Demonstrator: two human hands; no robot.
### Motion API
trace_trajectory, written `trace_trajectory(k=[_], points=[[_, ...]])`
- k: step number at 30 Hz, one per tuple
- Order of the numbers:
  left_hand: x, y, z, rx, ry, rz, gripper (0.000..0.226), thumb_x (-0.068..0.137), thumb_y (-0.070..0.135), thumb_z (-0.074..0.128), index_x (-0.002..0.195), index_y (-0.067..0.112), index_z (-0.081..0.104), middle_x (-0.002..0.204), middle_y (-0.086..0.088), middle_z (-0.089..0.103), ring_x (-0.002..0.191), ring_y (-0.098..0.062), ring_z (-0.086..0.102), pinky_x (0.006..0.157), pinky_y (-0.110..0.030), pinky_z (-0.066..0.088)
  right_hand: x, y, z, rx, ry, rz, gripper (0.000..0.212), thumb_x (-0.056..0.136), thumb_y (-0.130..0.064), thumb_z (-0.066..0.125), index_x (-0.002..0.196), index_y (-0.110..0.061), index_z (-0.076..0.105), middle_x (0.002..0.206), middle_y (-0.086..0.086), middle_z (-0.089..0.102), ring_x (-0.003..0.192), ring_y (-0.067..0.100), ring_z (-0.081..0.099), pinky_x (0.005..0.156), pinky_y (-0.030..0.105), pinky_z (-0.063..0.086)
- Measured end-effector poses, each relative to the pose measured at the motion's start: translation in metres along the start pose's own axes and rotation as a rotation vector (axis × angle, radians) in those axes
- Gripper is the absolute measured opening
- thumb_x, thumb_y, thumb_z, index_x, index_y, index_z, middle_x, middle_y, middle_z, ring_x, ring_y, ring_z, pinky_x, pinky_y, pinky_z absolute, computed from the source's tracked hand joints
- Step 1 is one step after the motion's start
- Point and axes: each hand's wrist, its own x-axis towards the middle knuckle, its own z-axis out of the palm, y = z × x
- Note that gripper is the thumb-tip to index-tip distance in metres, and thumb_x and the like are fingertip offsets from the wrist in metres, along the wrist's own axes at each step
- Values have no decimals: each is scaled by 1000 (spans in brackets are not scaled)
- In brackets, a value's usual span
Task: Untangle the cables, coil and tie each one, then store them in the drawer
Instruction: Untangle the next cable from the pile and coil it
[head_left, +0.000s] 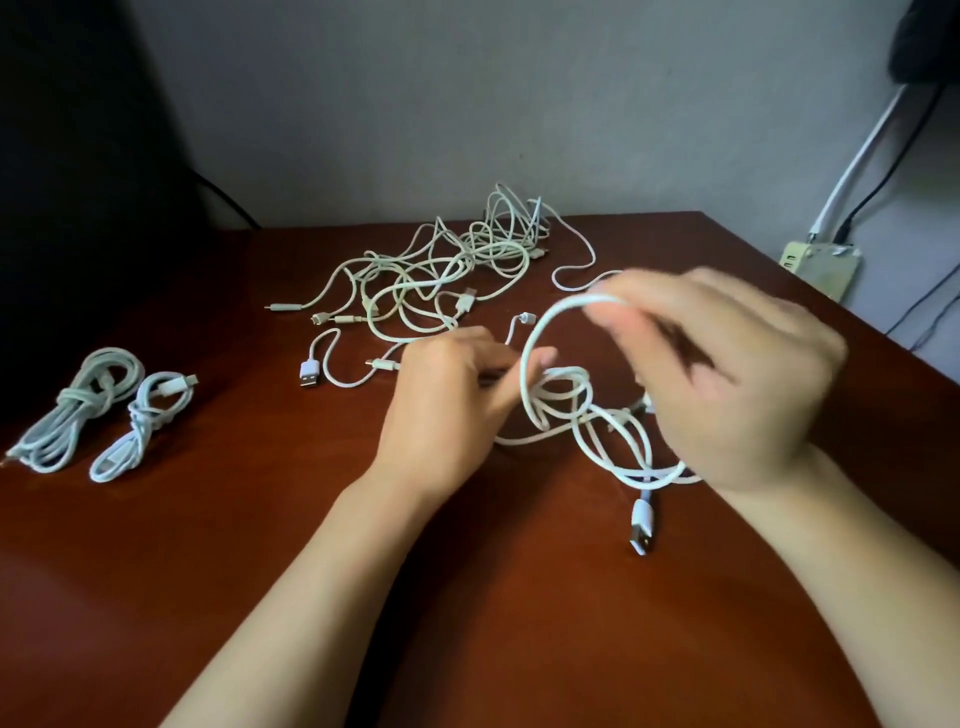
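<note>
- Both hands hold one white cable (530, 358) just above the table (260, 545): left hand (447, 405) pinches the loop's side, right hand (727, 384), blurred, pinches its top.
- Behind lies the tangled pile (441, 270); tied coils (78, 410) sit far left.

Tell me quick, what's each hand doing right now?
Left hand: closed, pinching the white cable at the side of its loop.
Right hand: closed, gripping the top of the same loop, though it is blurred.
</note>
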Motion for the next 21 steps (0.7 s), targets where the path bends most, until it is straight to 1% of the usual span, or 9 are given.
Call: trace_trajectory(k=[2, 4, 6, 8, 10, 12, 14, 17, 21], points=[[1, 3, -4, -83, -31, -86, 46, 89, 34, 64, 46, 31, 50, 48, 10, 44, 48, -6, 40, 51, -17, 29, 3, 8, -1, -21, 120, 142, 20, 94, -14, 62, 84, -3, 75, 68, -9, 58, 62, 4, 48, 65, 9, 37], [1, 8, -6, -207, -82, -212, 58, 91, 35, 60, 37, 23, 43, 43, 10, 33, 44, -5, 29, 52, -20, 28, 6, 16, 1, -36, 141, 268, 23, 94, -17, 61, 84, -2, 74, 68, -12, 52, 58, 4, 49, 63, 8, 35], [1, 15, -8, -346, -111, -295, 59, 94, 36, 54, 40, 13, 52, 43, 7, 30, 45, -5, 23, 51, -20, 31, 1, 28, 3, -54, 108, 373, 23, 93, -21, 62, 84, -4, 74, 63, -9, 51, 52, 15, 54, 56, 17, 39], [2, 21, -10, -461, -133, -370, 58, 95, 38, 49, 54, 2, 66, 40, 4, 29, 39, -5, 22, 45, -11, 28, -3, 36, 5, -59, 53, 450, 23, 93, -26, 62, 84, -7, 74, 57, -2, 54, 49, 24, 57, 52, 29, 42], [0, 22, -14, -565, -173, -418, 67, 92, 47, 49, 59, -10, 59, 44, -1, 21, 41, -10, 16, 41, -18, 19, -7, 40, 8, -55, -3, 514, 26, 92, -33, 61, 83, -11, 73, 55, 3, 56, 49, 26, 58, 52, 35, 45], [-2, 21, -17, -654, -202, -415, 67, 87, 52, 58, 56, -7, 50, 53, -6, 15, 47, -15, 12, 45, -26, 10, -11, 41, 11, -53, -69, 557, 28, 90, -36, 60, 82, -13, 72, 53, 5, 56, 48, 28, 56, 53, 38, 48], [-2, 20, -18, -730, -196, -396, 44, 77, 48, 70, 57, 10, 61, 54, -3, 16, 48, -14, 11, 46, -28, 6, -14, 41, 13, -50, -139, 566, 31, 90, -36, 59, 77, -11, 71, 51, 6, 54, 45, 29, 52, 52, 40, 49], [-1, 19, -19, -830, -165, -430, 21, 69, 30, 76, 64, 15, 62, 49, 4, 26, 43, -8, 16, 40, -19, 11, -15, 39, 14, -54, -250, 514, 32, 91, -35, 59, 69, -13, 65, 47, 3, 50, 42, 25, 49, 50, 37, 48], [7, 18, -25, -925, -38, -454, 22, 77, 27, 58, 56, 21, 63, 58, 3, 25, 47, -5, 19, 43, -18, 13, -14, 30, 15, -33, -277, 396, 16, 87, -26, 64, 77, -16, 72, 48, -3, 45, 51, 16, 38, 49, 32, 47]])
